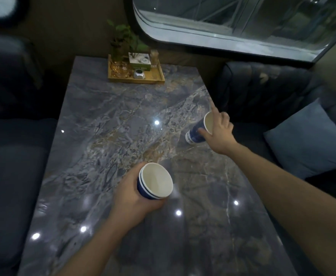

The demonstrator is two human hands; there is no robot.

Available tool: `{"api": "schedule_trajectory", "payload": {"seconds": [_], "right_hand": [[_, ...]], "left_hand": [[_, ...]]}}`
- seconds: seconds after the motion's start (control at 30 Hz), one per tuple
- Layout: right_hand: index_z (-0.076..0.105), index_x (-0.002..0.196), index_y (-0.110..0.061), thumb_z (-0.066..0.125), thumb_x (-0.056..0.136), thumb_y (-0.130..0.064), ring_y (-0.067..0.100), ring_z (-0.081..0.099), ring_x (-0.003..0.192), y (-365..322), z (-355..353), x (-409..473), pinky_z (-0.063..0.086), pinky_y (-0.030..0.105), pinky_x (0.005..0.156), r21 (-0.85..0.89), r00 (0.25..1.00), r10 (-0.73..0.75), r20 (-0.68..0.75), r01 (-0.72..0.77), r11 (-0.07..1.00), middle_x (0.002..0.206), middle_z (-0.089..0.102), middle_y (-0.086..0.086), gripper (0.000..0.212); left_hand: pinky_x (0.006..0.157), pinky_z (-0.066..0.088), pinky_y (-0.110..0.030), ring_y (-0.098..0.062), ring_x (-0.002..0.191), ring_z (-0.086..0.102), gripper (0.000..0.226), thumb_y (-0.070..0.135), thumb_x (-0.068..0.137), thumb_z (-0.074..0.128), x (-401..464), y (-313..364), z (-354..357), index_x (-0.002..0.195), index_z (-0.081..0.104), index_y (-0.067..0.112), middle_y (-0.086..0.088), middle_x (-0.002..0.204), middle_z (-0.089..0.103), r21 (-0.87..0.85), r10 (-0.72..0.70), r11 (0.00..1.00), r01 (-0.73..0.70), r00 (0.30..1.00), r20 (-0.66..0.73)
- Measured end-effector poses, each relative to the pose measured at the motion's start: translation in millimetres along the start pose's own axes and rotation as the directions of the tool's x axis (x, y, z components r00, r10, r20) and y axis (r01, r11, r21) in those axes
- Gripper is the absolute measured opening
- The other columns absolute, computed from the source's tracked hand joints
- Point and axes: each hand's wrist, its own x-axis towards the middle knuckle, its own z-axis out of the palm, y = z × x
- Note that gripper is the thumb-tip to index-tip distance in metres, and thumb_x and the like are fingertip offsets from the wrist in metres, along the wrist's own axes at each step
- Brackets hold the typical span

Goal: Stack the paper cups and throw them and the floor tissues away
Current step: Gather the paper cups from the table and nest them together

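Cups occupy both hands over a long grey marble-patterned table (107, 120) with pale and rust veins and bright spots of reflected light. The left hand (135, 198) is curled around a nested stack of blue paper cups with white rims and cream insides (155, 182), fingers wrapped under and behind the blue wall; two or three rims show one inside the other, and the mouth tilts up toward the camera. The stack sits in the near middle of the table; whether its base touches the surface cannot be told.

Further off, near the table's right edge, the right hand (219, 130) grips a single blue-and-white printed paper cup (198, 132). The thumb lies against the cup's outer wall on the near side, the other fingers are over the rim on the far side, and the index finger sticks straight up, clear of the cup. This cup leans, its mouth toward the hand and its white-banded base toward the table's middle, low against the surface. The two cups are well apart.

At the far end stands a shallow wooden tray (159, 77) holding a green leafy plant in a glass vessel (121, 40), a small white-and-green box (139, 61) and a small round silver object (138, 74). Dark upholstered seats (10, 160) flank the table, with a pale blue cushion (310, 142) on the right one.
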Motion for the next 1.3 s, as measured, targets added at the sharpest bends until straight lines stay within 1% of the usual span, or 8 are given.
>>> {"api": "schedule_trajectory", "payload": {"seconds": [0.23, 0.47, 0.6, 0.73, 0.87, 1.0, 1.1, 1.3], "right_hand": [[0.005, 0.148, -0.047, 0.062, 0.087, -0.044, 0.03, 0.026, 0.138, -20, -39, -119, 0.03, 0.051, 0.113, 0.327, 0.993, -0.091, -0.071, 0.11, 0.939, 0.152, 0.01, -0.001, 0.084], [0.025, 0.143, -0.045, 0.067, 0.086, -0.037, 0.011, 0.034, 0.13, -20, -62, -247, 0.034, 0.035, 0.106, 0.519, 0.987, -0.049, -0.155, 0.124, 0.845, 0.139, 0.021, -0.018, 0.072], [0.033, 0.142, -0.039, 0.07, 0.084, -0.036, 0.01, 0.039, 0.134, -20, -75, -302, 0.038, 0.019, 0.098, 0.625, 0.977, 0.011, -0.211, 0.127, 0.77, 0.141, 0.031, -0.016, 0.069], [0.034, 0.141, -0.04, 0.069, 0.086, -0.035, 0.018, 0.046, 0.134, -15, -80, -349, 0.041, 0.048, 0.11, 0.729, 0.981, 0.056, -0.186, 0.1, 0.677, 0.147, 0.042, -0.006, 0.065], [0.041, 0.136, -0.038, 0.068, 0.087, -0.033, 0.022, 0.053, 0.128, -7, -75, -388, 0.045, 0.053, 0.106, 0.783, 0.98, 0.083, -0.181, 0.092, 0.615, 0.141, 0.051, -0.002, 0.055], [0.046, 0.127, -0.043, 0.067, 0.089, -0.026, 0.012, 0.062, 0.115, -3, -66, -416, 0.056, 0.018, 0.079, 0.796, 0.982, 0.086, -0.167, 0.083, 0.6, 0.128, 0.059, -0.007, 0.047], [0.047, 0.117, -0.056, 0.068, 0.085, -0.035, 0.007, 0.063, 0.11, -2, -65, -431, 0.054, 0.013, 0.069, 0.813, 0.988, 0.087, -0.125, 0.052, 0.579, 0.127, 0.058, -0.008, 0.043], [0.045, 0.125, -0.059, 0.064, 0.071, -0.064, -0.004, 0.065, 0.102, -3, -70, -452, 0.053, 0.019, 0.073, 0.818, 0.992, 0.06, -0.107, 0.053, 0.573, 0.124, 0.06, -0.016, 0.057]], "left_hand": [[0.069, 0.042, 0.003, 0.017, 0.099, 0.06, 0.08, 0.04, 0.044, 0.092, -64, 28, -28, 0.116, 0.057, 0.049, 0.034, 0.109, 0.065, 0.07, -0.004, 0.998, 0.006, 0.999, -0.035], [0.078, 0.053, -0.02, 0.004, 0.105, 0.063, 0.084, 0.046, 0.047, 0.091, -133, 63, -55, 0.124, 0.055, 0.042, 0.024, 0.115, 0.066, 0.096, -0.017, 0.995, 0.019, 1.0, -0.021], [0.076, 0.047, -0.009, 0.007, 0.104, 0.062, 0.082, 0.041, 0.046, 0.092, -166, 83, -59, 0.119, 0.054, 0.047, 0.026, 0.114, 0.064, 0.13, 0.022, 0.991, -0.018, 0.999, -0.028], [0.07, 0.051, -0.011, -0.002, 0.097, 0.065, 0.076, 0.032, 0.05, 0.092, -198, 99, -60, 0.117, 0.058, 0.035, 0.015, 0.107, 0.067, 0.143, 0.077, 0.987, -0.074, 0.997, -0.017], [0.07, 0.048, -0.01, -0.005, 0.097, 0.064, 0.076, 0.025, 0.048, 0.093, -228, 103, -59, 0.115, 0.059, 0.035, 0.015, 0.106, 0.067, 0.142, 0.081, 0.987, -0.074, 0.996, -0.042], [0.077, 0.049, -0.021, 0.001, 0.099, 0.062, 0.078, 0.032, 0.042, 0.09, -251, 106, -57, 0.108, 0.054, 0.053, 0.021, 0.106, 0.065, 0.19, 0.048, 0.981, -0.031, 0.995, -0.085], [0.078, 0.054, -0.033, -0.006, 0.095, 0.064, 0.074, 0.039, 0.04, 0.085, -260, 112, -55, 0.1, 0.049, 0.062, 0.018, 0.102, 0.066, 0.217, 0.023, 0.976, -0.004, 0.996, -0.087], [0.08, 0.056, -0.04, -0.007, 0.095, 0.063, 0.078, 0.042, 0.038, 0.086, -271, 112, -53, 0.107, 0.052, 0.053, 0.02, 0.103, 0.063, 0.263, 0.006, 0.965, 0.013, 0.997, -0.071]]}}
